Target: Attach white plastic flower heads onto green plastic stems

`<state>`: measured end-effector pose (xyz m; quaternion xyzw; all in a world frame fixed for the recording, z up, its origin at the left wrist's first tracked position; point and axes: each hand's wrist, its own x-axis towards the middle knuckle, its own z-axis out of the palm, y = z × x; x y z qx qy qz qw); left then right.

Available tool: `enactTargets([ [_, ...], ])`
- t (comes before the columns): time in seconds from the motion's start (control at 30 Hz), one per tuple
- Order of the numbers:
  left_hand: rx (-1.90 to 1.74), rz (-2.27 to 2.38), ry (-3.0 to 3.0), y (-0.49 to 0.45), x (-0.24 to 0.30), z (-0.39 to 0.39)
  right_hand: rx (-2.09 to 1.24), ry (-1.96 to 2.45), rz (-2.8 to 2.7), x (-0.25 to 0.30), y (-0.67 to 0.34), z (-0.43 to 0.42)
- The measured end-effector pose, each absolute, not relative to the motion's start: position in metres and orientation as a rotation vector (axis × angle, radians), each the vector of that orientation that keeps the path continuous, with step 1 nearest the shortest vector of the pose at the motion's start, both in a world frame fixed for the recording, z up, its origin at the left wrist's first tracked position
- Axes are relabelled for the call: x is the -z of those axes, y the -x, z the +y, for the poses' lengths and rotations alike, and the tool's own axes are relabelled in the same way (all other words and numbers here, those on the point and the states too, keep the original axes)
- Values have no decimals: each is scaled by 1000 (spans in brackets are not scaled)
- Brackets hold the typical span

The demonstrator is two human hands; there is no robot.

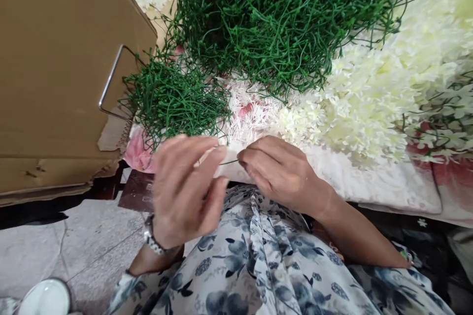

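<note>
My right hand (279, 172) is closed in a pinch on a thin green plastic stem (229, 162), low over the white cloth. The stem's free part points left toward my left hand (188, 187). That hand, slightly blurred, has its thumb apart from its curved fingers, and its fingertips are close to the stem; whether they touch it I cannot tell. Just beyond my left hand lies a small heap of green plastic stems (177, 101). White spiky plastic pieces (253, 108) lie past the gap between my hands.
A large pile of green stems (273, 19) stands at the back. Cream artificial flowers (373, 93) spread over the right side. On the left is a cardboard box (62, 69) with a bent metal wire handle (111, 76). A white round container (46, 298) is at lower left.
</note>
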<state>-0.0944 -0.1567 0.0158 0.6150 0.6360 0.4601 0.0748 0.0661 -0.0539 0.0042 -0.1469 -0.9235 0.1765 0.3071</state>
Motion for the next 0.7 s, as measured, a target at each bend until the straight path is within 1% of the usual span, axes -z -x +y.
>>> enactTargets([
  [0.07, -1143, 1824, -2045, 89, -13, -157, -569, 364, -2450, -7, -62, -58],
  [0.1, -1082, 1795, -2031, 87, -9, -156, -648, 358, -2422, -7, -59, -60],
  [0.2, -1023, 1784, -1700, 84, 2, -155, -837, 349, -2306, 1, -50, -64],
  [0.27, -967, 1747, -1537, 87, 6, -155, -877, 338, -2273, 9, -47, -65],
  [0.37, -910, 1663, -1453, 93, 7, -157, -903, 331, -2280, 15, -45, -64],
  [0.47, -963, 1530, -1345, 98, 8, -159, -909, 312, -2292, 12, -45, -63],
  [0.6, -1200, 1323, -1094, 95, 18, -164, -923, 289, -2264, 7, -42, -63],
  [0.7, -1251, 1424, -1064, 92, 22, -168, -899, 295, -2265, 8, -40, -64],
])
